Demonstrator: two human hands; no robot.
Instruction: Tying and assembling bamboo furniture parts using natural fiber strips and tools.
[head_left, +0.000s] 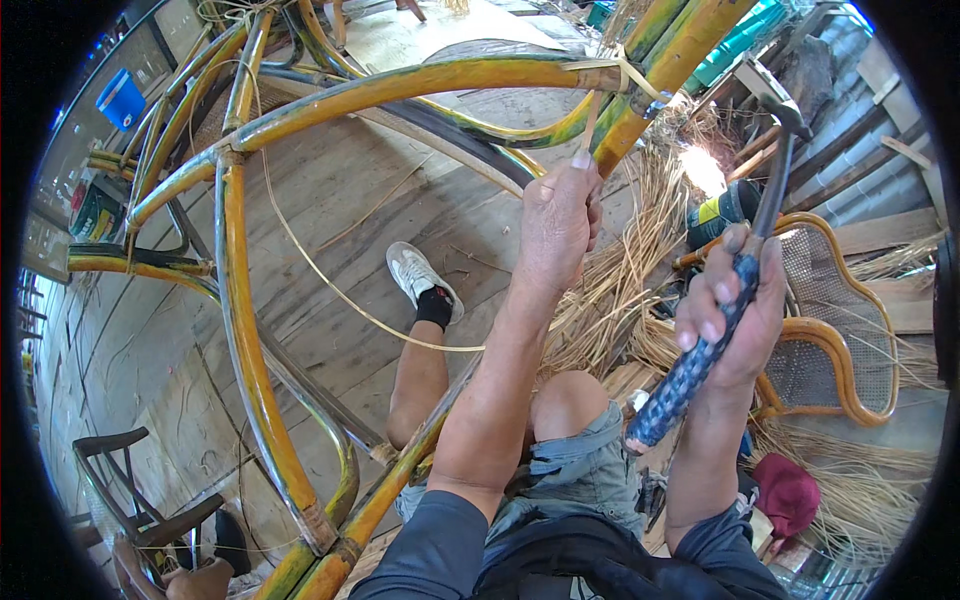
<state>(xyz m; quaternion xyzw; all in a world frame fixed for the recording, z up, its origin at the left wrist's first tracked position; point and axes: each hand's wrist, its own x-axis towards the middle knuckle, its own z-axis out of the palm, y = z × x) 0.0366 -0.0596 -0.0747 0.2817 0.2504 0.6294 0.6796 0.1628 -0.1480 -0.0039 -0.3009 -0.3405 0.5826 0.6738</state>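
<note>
At the far left a blue bucket (121, 98) hangs well clear of the work, and a dark chair (130, 490) stands low on the wooden floor (330, 220). Neither looks at risk.

The yellow-green rattan frame (250, 340) curves up from the bottom edge and arches across the top. A long thin cane strand (330, 285) loops loosely from it down over the floor, passing close by the white shoe (420, 278). That slack is a hazard: I judge a shift of the foot could snag or tread on the strand and jerk it out of the binding above.

The left hand (558, 225) reaches up to the joint (620, 80) where the frame's poles cross and pale strip is wrapped round. Its fingers (580, 165) are pressed together, pinching a narrow strip just below the wrap. They sit very near where a blow would fall, so a slightly misjudged swing could catch the fingertips, and a slackened pinch could let the wrap unwind.

The right hand (725, 320) holds a hammer (745, 250) by its blue-patterned grip, fingers curled tight round it, the head raised just right of the joint. The grasp sits high on the handle, which probably limits force but helps aim. A glancing strike on the rounded, glossy pole could skid off, dent the cane or split it.

Further right, loose straw (640, 290) heaps beside a woven-seat chair (840, 330); the litter underfoot could slip when weight shifts.
</note>
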